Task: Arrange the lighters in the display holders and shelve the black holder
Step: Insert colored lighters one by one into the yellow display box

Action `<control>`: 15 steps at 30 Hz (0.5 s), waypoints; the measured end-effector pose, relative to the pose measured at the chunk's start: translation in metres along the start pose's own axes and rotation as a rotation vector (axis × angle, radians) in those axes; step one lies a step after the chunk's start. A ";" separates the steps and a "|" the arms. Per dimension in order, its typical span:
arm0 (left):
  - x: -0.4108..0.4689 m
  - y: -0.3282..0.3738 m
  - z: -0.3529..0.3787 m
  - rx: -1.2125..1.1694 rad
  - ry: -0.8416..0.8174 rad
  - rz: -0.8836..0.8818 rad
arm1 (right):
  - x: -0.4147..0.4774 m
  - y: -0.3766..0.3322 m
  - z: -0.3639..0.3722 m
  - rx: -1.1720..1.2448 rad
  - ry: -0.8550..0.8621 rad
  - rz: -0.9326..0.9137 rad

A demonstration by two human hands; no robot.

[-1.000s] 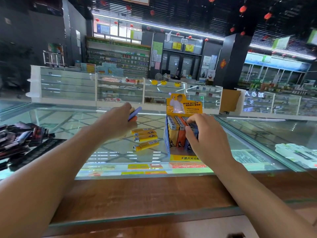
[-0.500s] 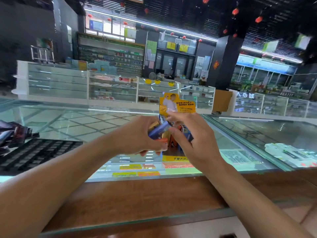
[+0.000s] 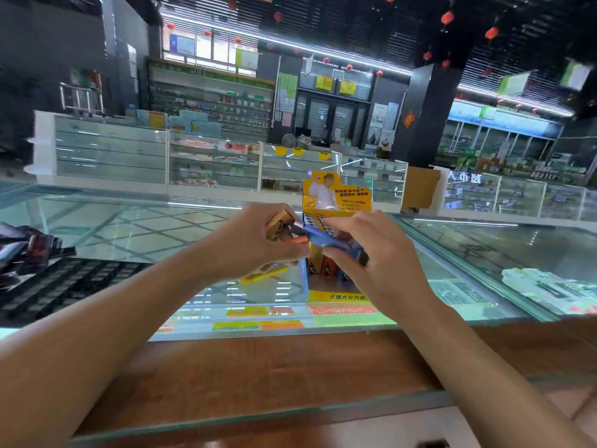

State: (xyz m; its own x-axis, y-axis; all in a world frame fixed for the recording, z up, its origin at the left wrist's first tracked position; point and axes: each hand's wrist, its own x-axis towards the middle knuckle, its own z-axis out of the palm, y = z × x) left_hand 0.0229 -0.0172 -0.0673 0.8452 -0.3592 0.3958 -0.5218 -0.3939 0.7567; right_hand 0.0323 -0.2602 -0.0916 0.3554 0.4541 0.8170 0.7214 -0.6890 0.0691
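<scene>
A yellow and blue cardboard display holder (image 3: 336, 202) stands on the glass counter with several lighters upright in it. My left hand (image 3: 248, 240) grips a small bunch of lighters (image 3: 280, 225), yellow and orange ones showing. My right hand (image 3: 378, 250) pinches a blue lighter (image 3: 326, 239) that still reaches into the left hand's bunch, just in front of the holder. One yellow lighter (image 3: 265, 274) lies on the glass below my left hand. A black holder (image 3: 61, 286) with empty slots lies flat at the left.
Dark packets (image 3: 22, 250) are piled at the far left beside the black holder. The glass counter (image 3: 484, 253) has a wooden front edge (image 3: 290, 367). Price labels show under the glass. White packs (image 3: 549, 286) lie inside the case at right. Shop cabinets stand behind.
My left hand came in from the loose lighters on the glass, carrying a bunch. My right hand left the holder's lighters and took hold of the blue lighter. The hands have met.
</scene>
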 end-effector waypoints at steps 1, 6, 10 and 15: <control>0.001 -0.001 0.001 -0.007 -0.001 0.016 | 0.000 0.000 0.000 -0.015 -0.005 0.007; 0.006 -0.006 0.010 -0.136 0.103 0.033 | -0.001 -0.004 -0.001 0.039 -0.024 0.184; 0.007 -0.009 0.017 -0.203 0.137 0.036 | 0.000 -0.009 -0.009 0.145 0.002 0.258; 0.009 -0.018 0.017 -0.181 0.182 -0.084 | 0.000 -0.009 -0.012 0.278 0.049 0.310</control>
State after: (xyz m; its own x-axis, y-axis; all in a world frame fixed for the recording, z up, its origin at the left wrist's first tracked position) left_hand 0.0377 -0.0279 -0.0866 0.8999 -0.1670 0.4028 -0.4339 -0.2521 0.8650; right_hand 0.0184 -0.2606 -0.0859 0.5573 0.2169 0.8015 0.7200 -0.6069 -0.3364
